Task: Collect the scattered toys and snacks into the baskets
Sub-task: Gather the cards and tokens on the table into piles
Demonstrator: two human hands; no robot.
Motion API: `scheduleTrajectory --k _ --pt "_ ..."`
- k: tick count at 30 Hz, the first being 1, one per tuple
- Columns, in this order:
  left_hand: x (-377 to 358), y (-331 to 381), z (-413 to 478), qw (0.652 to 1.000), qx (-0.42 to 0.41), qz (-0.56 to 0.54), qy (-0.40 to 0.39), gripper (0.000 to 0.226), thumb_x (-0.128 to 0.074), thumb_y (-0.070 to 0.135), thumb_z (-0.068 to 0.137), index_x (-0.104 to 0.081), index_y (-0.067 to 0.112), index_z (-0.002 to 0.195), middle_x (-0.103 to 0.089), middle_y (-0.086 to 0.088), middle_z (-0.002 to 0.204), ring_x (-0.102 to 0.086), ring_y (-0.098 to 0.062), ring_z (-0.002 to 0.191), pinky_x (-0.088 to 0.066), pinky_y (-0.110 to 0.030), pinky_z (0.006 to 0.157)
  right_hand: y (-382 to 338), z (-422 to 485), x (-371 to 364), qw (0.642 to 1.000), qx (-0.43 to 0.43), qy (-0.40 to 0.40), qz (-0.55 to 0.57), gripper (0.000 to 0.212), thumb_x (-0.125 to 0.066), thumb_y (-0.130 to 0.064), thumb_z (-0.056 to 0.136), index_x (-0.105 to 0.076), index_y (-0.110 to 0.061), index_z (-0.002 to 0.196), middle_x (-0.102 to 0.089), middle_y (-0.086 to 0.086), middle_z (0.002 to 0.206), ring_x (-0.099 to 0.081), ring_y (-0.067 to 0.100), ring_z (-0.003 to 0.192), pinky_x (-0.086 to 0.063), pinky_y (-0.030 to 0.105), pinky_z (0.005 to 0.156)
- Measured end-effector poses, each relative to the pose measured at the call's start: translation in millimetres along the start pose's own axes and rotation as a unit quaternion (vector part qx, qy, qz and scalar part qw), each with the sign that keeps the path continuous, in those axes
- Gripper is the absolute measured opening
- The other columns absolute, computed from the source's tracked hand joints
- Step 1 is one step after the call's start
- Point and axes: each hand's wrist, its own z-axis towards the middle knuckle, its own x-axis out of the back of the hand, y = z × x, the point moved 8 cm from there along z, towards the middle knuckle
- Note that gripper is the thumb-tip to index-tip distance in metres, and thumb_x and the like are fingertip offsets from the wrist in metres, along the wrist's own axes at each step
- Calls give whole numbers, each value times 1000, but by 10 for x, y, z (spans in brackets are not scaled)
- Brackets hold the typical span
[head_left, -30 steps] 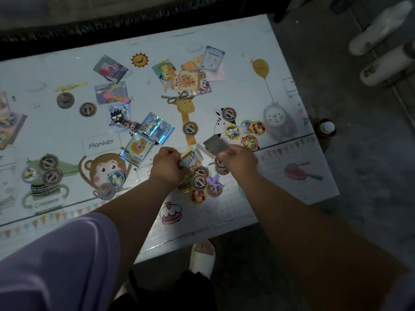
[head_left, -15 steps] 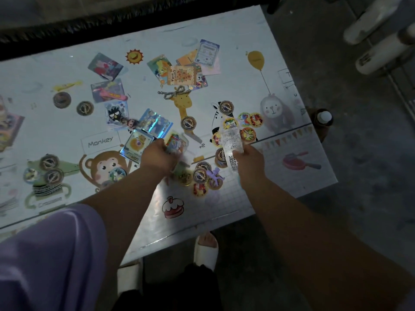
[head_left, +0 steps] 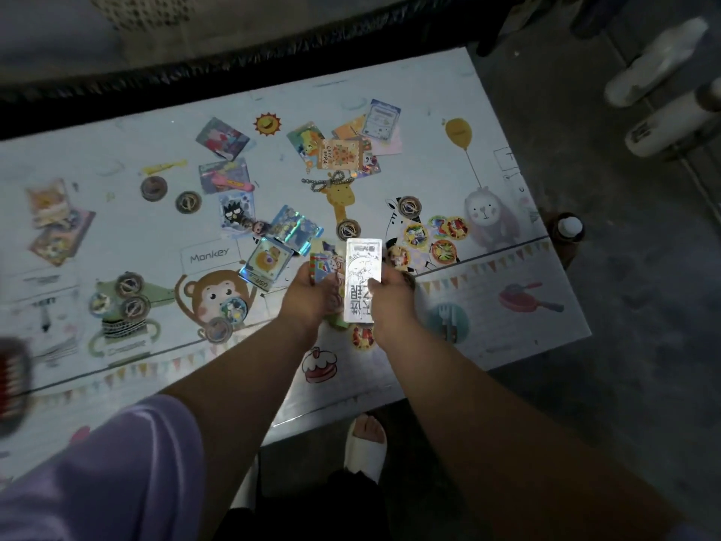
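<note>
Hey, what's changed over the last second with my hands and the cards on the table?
The right hand turned its silver foil card from tilted to face-up and brought it alongside the colourful cards that the left hand holds. Both hands kept their grips; nothing was picked up or let go. The scattered cards and round discs on the table stayed put.

Right of the monkey print (head_left: 212, 296): silver packet (head_left: 363, 275) in the right hand (head_left: 392, 296), colourful pack (head_left: 322, 265) in the left hand (head_left: 312, 298) — cards (head_left: 224, 138) and round discs (head_left: 154, 188) scattered flat beyond.
</note>
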Motion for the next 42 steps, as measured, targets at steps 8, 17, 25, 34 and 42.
scheduleTrajectory --k 8,17,25,34,42 --pt "222 197 -70 1000 21 -14 11 22 -56 10 92 -57 19 113 -68 -8 104 -66 -28 93 -54 -44 87 -107 29 -71 998 -36 46 15 19 -47 -6 92 -63 -13 84 -66 15 92 -63 30 86 -49 36 74" --pt "750 256 -67 985 51 -131 101 11 -54 13 95 -55 23 99 -62 -2 82 -58 -18 65 -48 -28 65 -597 30 20 991 79 103 33 18 -44 3 92 -56 -11 91 -57 11 77 -51 21 65 -45 16 46" --pt "802 36 -71 985 117 -104 66 21 -48 39 96 -58 21 97 -58 -7 81 -52 -21 67 -44 -28 65 -324 -141 -876 974 29 -93 -202 28 -44 3 92 -62 -4 112 -59 3 79 -55 17 67 -48 22 59" --pt "1331 -125 -19 982 136 -63 116 13 -62 -1 85 -58 9 76 -62 -15 77 -59 -26 63 -53 -30 59 -136 -85 -1350 950 52 -137 -277 33 -53 5 87 -64 -9 115 -64 8 103 -62 20 86 -52 25 75" --pt "1591 165 426 981 71 147 107 25 -64 17 85 -64 -1 102 -67 -25 102 -64 -34 89 -47 -35 70 -879 504 -1440 767 284 -2 -575 39 -56 -6 85 -52 -5 124 -48 17 125 -48 33 115 -43 34 91"
